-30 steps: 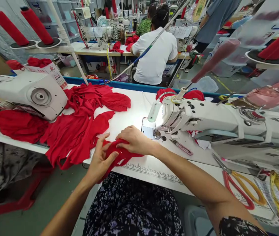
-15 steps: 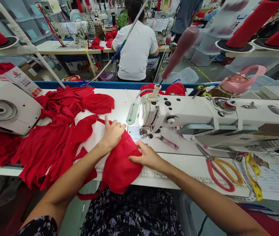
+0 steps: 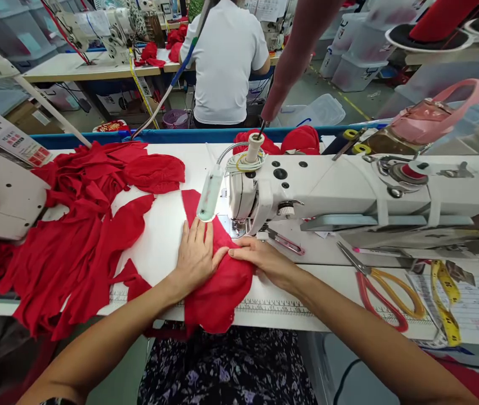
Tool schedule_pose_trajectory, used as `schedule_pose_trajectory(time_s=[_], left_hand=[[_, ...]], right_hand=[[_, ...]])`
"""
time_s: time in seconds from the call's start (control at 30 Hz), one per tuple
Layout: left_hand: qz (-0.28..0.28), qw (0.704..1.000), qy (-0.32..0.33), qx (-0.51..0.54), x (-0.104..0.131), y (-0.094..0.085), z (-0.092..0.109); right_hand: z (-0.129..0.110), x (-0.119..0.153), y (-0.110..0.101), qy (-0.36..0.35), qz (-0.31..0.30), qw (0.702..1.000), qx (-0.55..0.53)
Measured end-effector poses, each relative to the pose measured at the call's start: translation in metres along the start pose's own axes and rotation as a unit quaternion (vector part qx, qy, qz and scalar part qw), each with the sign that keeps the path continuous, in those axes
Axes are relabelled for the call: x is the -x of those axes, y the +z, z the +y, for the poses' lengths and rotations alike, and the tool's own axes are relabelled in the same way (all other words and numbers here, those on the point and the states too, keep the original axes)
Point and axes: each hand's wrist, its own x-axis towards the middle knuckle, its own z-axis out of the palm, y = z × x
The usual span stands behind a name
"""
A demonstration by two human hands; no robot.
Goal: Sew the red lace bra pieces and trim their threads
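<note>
A red fabric piece [image 3: 226,281] lies on the sewing table, its upper end beside the needle area of the white sewing machine [image 3: 327,188] and its lower end hanging over the front edge. My left hand [image 3: 197,253] rests flat on the fabric, fingers stretched forward under the small pale lamp [image 3: 210,194]. On the other side, my right hand [image 3: 260,256] pinches the fabric's right edge near the presser foot [image 3: 238,226], thumb on top and fingers partly hidden. Both thumbs nearly meet.
A heap of red fabric pieces [image 3: 83,225] covers the left side, beside another machine [image 3: 3,191]. Thread snips [image 3: 285,242], scissors [image 3: 374,281] and a yellow tape measure [image 3: 445,298] lie to the right. A person in a white shirt [image 3: 226,67] sits ahead.
My left hand has gone from gripping the fabric to lying flat on it. The fabric now extends forward beside the needle, and my right hand has shifted up toward the presser foot.
</note>
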Motion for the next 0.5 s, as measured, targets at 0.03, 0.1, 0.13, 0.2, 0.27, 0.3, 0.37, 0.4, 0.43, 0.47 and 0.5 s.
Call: schedule_pose_trajectory(time_s=[0.03,0.1,0.13,0.2,0.27,0.3,0.37,0.4,0.43,0.47,0.5], left_hand=[[-0.019,1.0,0.014,0.0,0.002,0.001,0.0],[-0.059,0.997,0.051,0.015,0.001,0.003,-0.005],[-0.076,0.994,0.071,0.024,-0.001,0.003,-0.01],[-0.102,0.988,0.103,0.043,-0.009,0.003,-0.021],[-0.124,0.982,0.127,0.061,-0.018,0.002,-0.03],[-0.137,0.978,0.138,0.07,-0.022,0.0,-0.033],[-0.159,0.973,0.146,0.084,-0.027,-0.004,-0.033],[-0.164,0.973,0.137,0.089,-0.027,-0.006,-0.03],[-0.166,0.974,0.121,0.094,-0.027,-0.008,-0.026],[-0.163,0.976,0.1,0.102,-0.025,-0.009,-0.022],[-0.156,0.979,0.077,0.11,-0.022,-0.009,-0.016]], right_hand=[[-0.002,0.003,-0.003,0.004,-0.01,1.0,-0.014],[-0.005,0.011,-0.009,0.003,-0.03,0.999,-0.034],[-0.005,0.015,-0.011,0.01,-0.046,0.998,-0.032],[-0.005,0.023,-0.014,0.03,-0.068,0.997,-0.018],[-0.001,0.026,-0.013,0.036,-0.048,0.998,0.007],[0.002,0.025,-0.011,0.026,-0.022,0.999,0.033],[0.009,0.022,-0.006,-0.025,0.051,0.989,0.135],[0.013,0.02,-0.003,-0.056,0.083,0.973,0.21],[0.017,0.018,0.001,-0.087,0.108,0.948,0.288],[0.02,0.016,0.005,-0.117,0.126,0.918,0.358],[0.022,0.014,0.008,-0.146,0.14,0.888,0.412]])
